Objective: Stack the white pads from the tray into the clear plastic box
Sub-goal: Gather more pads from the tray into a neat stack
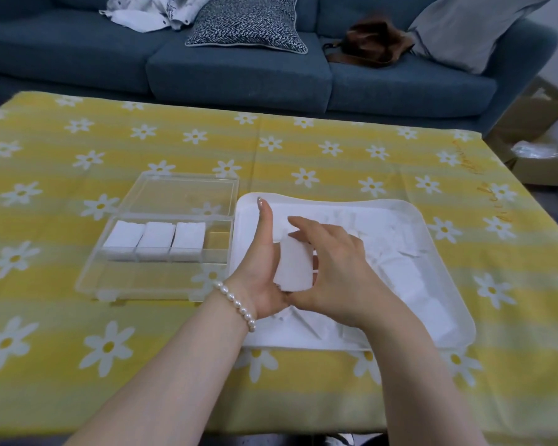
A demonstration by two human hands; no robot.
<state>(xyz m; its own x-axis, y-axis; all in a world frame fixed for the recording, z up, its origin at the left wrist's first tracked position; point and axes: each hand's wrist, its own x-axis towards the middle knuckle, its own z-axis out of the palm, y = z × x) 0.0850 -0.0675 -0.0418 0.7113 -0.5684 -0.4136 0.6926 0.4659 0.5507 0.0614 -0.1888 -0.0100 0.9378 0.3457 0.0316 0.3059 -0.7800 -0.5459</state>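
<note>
A stack of white pads (293, 267) stands on edge above the near left part of the white tray (438, 246). My left hand (261, 272) cups it from the left with the thumb pointing up. My right hand (332, 268) curls over it from the right. More loose white pads (409, 278) lie in the tray. The clear plastic box (123, 275) sits open to the left of the tray, with three stacks of pads (157, 239) in its back row and one end slot showing no pads.
The box's clear lid (184, 194) lies open behind it. A yellow daisy tablecloth (78, 149) covers the table. A blue sofa (239, 69) with cushions and a brown bag (371, 43) stands beyond. Cardboard boxes (541, 149) sit at the far right.
</note>
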